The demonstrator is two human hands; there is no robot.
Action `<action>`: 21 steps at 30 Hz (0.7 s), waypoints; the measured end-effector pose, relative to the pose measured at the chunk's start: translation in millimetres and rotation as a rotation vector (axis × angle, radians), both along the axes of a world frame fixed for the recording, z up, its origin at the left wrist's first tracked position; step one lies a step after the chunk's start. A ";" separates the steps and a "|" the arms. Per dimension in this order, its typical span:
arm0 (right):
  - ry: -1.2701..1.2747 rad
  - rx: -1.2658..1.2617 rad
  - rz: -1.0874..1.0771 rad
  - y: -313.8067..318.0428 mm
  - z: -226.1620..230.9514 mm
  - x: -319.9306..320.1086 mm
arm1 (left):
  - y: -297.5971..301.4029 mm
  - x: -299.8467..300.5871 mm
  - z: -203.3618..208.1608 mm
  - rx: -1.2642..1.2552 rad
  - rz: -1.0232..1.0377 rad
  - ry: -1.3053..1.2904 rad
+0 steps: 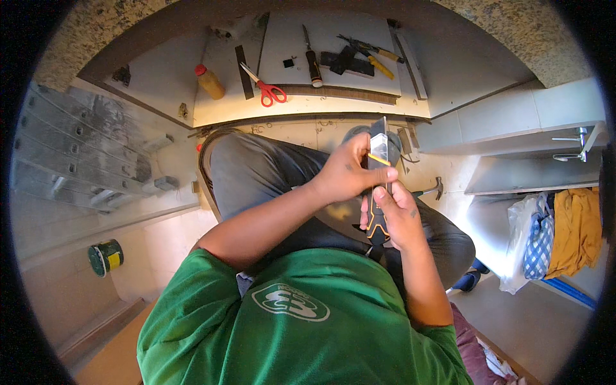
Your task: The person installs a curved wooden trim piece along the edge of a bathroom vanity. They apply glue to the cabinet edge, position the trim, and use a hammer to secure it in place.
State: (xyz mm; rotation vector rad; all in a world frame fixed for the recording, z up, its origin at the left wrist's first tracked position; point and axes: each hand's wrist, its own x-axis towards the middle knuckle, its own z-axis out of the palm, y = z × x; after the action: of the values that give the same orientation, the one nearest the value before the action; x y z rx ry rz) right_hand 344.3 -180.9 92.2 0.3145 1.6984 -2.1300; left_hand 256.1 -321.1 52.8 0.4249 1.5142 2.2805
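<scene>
In front of my lap I hold a black tool with yellow-orange trim and a flat grey blade (378, 221) that looks like a utility knife, its blade end pointing away from me. My right hand (404, 215) is closed around the handle. My left hand (350, 170) pinches the upper part just below the blade, its thumb lying across the tool. A whitish, shiny piece (379, 146) shows by the blade; I cannot make out what it is. Beyond my hands, red-handled scissors (272, 95) and a black-handled pointed tool (312, 64) lie on the low work surface.
A yellowish bottle with a red cap (210, 82), a dark strip (244, 72) and yellow-handled pliers (378, 64) are on the white board. A hammer (437, 188) rests beside my right knee. Bags and cloth (574, 231) hang at right; a green can (106, 257) stands at left.
</scene>
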 end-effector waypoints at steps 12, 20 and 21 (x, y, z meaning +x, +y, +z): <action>-0.047 -0.047 0.098 7.3 11.7 3.1 | -44.4 -31.2 2.1 -0.161 -0.312 -0.025; -0.025 0.054 0.061 -13.9 -6.1 8.7 | -19.8 -2.7 -5.9 -0.035 0.012 -0.170; -0.009 0.091 0.053 -14.4 -6.2 8.9 | -16.7 -1.5 -4.7 -0.098 0.046 -0.169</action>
State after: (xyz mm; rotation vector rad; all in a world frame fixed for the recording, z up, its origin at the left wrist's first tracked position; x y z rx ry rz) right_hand 353.1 -195.3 86.0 0.3013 1.7824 -2.0148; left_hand 254.6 -337.8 48.0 0.1674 1.5563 2.2036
